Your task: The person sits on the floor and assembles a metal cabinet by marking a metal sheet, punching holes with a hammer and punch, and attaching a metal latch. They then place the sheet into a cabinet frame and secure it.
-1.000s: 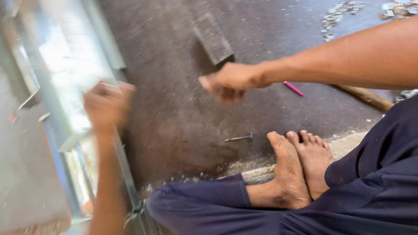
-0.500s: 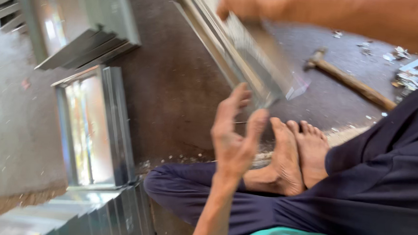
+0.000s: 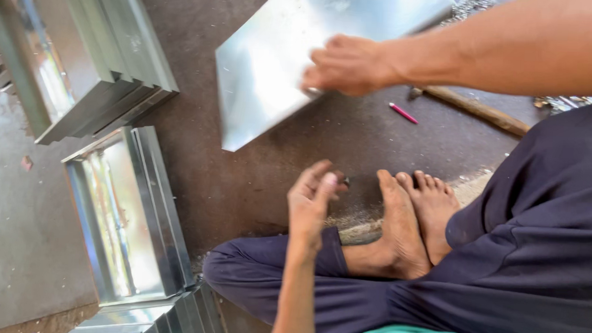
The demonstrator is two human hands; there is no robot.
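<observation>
I sit on the floor point(image 3: 255, 185) with my legs crossed, my bare feet point(image 3: 410, 218) near the middle of the view. Closest to me is my left hand point(image 3: 311, 204), raised just above my knee. Its grip is loosely wide, the fingers half spread, and it holds nothing. From this hand the metal sheet point(image 3: 273, 72) lies at about twelve o'clock, a little apart, not touching.

My right hand point(image 3: 347, 65) is farther away and it is the nearer one to the sheet: its grip is closed on the sheet's near long edge, fingers curled over the metal. The sheet is tilted, one corner low toward the floor at seven o'clock, and its long axis runs from that corner up toward one o'clock.

At three o'clock from the right hand a small pink marker point(image 3: 403, 113) lies on the floor, and beyond it a wooden handle point(image 3: 475, 109). At nine o'clock stand folded metal trays point(image 3: 124, 212) and a stack of profiles point(image 3: 108, 52).
</observation>
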